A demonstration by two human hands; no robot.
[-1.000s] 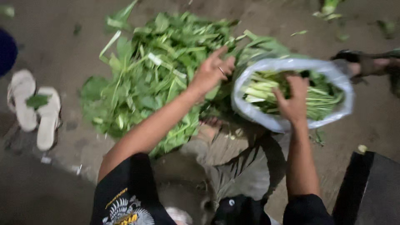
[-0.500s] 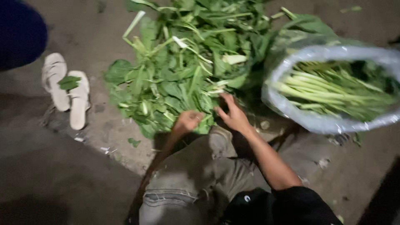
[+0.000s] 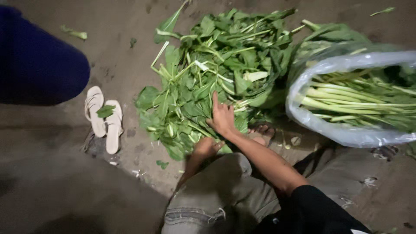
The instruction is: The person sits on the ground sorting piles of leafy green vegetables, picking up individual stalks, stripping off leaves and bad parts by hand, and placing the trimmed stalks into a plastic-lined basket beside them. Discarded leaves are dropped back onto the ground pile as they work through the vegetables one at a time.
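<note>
Loose pile of green leafy vegetables (image 3: 212, 73) spread on the dusty ground (image 3: 130, 56), in the middle and far part of the scene. Right hand (image 3: 222, 118) resting flat on the near edge of the pile, fingers (image 3: 215, 100) stretched out and close together, touching leaves but gripping nothing. Left hand (image 3: 207, 147) just nearer, at the near edge of the leaves above the knee in grey trousers (image 3: 216, 195); fingers curled under, impossible to tell if something is held.

On the right, touching the pile: white plastic bag (image 3: 329, 125), mouth wide open, holding bundled greens (image 3: 359, 104) with pale stems lying side by side, leaves pointing right. No label visible on the bag.

Bare foot (image 3: 260, 132) between pile and bag. On the left, well apart: pair of pale sandals (image 3: 104, 119), one leaf lying on them. Dark blue cloth (image 3: 34, 65) at far left.
</note>
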